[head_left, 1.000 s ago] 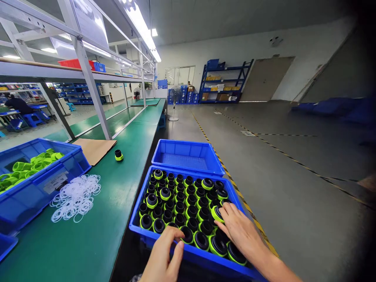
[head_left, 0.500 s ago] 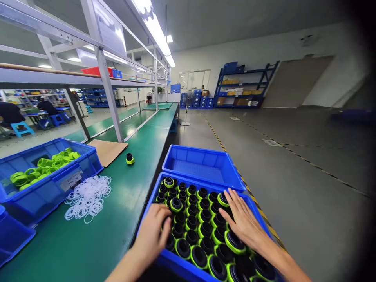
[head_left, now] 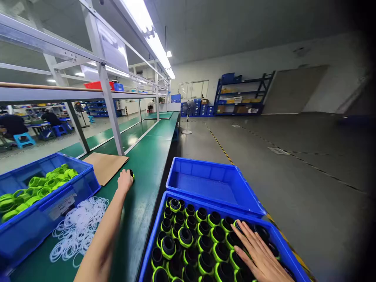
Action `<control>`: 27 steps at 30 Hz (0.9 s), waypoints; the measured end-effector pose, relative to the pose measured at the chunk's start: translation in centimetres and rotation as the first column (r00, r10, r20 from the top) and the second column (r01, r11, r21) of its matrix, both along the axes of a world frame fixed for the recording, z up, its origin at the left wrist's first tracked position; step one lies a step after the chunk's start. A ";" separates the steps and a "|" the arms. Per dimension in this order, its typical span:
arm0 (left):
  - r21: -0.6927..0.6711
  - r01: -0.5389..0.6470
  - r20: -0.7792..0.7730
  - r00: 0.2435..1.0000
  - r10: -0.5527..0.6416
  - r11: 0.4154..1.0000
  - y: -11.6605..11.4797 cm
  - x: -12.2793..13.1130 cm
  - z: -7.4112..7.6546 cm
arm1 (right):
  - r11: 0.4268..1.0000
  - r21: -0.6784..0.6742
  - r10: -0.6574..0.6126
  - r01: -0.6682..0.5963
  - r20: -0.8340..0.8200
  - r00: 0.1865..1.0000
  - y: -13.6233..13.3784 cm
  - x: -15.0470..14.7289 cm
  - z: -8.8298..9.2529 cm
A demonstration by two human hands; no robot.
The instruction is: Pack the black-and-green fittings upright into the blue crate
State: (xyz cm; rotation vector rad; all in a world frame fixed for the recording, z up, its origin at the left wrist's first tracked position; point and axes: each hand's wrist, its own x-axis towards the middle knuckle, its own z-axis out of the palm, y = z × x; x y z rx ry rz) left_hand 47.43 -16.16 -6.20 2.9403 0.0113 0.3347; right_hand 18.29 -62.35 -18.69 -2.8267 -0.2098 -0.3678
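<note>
Left hand (head_left: 125, 181) now on lone part (head_left: 132, 174)

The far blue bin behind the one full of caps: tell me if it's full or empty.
Empty. The far bin shows only its bare blue floor and walls, while the near bin is packed with black-and-green caps.

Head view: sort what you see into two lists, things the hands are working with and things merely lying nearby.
In hand:
left hand closed around the loose black-and-green part
right hand flat on the parts in the full blue bin

Lying about:
empty blue bin
clear rings
cardboard sheet
bin of green rings
</note>
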 end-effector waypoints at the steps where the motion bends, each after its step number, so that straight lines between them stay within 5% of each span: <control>1: -0.005 -0.006 -0.017 1.000 0.006 1.000 0.3 0.3 -0.1 | 1.000 0.009 -0.012 0.012 0.003 1.000 0.1 0.0 0.0; 6: -0.086 0.067 -0.039 0.997 -0.071 0.994 1.2 -0.4 1.1 | 0.983 0.165 -0.087 0.081 0.035 0.996 0.6 0.4 1.2; 10: -0.220 0.271 0.091 0.962 -0.256 0.937 -4.0 -6.4 3.1 | 0.864 0.489 -0.161 0.120 0.042 0.986 2.8 1.0 5.9; 12: -0.298 0.472 0.165 0.881 -0.442 0.830 -8.6 -11.7 3.6 | 0.749 0.653 -0.078 0.112 -0.082 0.994 4.4 1.1 8.7; 14: -0.457 0.717 0.304 0.683 -0.665 0.527 -13.4 -17.4 3.4 | 0.613 0.784 0.059 0.092 -0.161 0.985 5.9 0.9 10.9; 16: -0.496 0.789 0.352 0.565 -0.746 0.363 -17.2 -22.3 2.5 | 0.494 0.866 0.153 0.076 -0.173 0.973 7.0 0.2 12.2; 21: -0.529 0.772 0.351 0.577 -0.737 0.352 -21.0 -27.7 -1.6 | 0.318 0.928 0.213 0.193 -0.269 0.939 7.1 -2.4 11.8; 23: -0.588 0.732 0.307 0.595 -0.742 0.344 -21.2 -28.6 -3.5 | 0.392 0.889 0.198 0.235 -0.331 0.922 6.2 -2.8 11.0; 27: -0.607 0.695 0.162 0.584 -0.796 0.386 -21.4 -30.1 -7.4 | 0.742 0.624 -0.114 0.244 -0.241 0.964 3.6 -2.0 9.3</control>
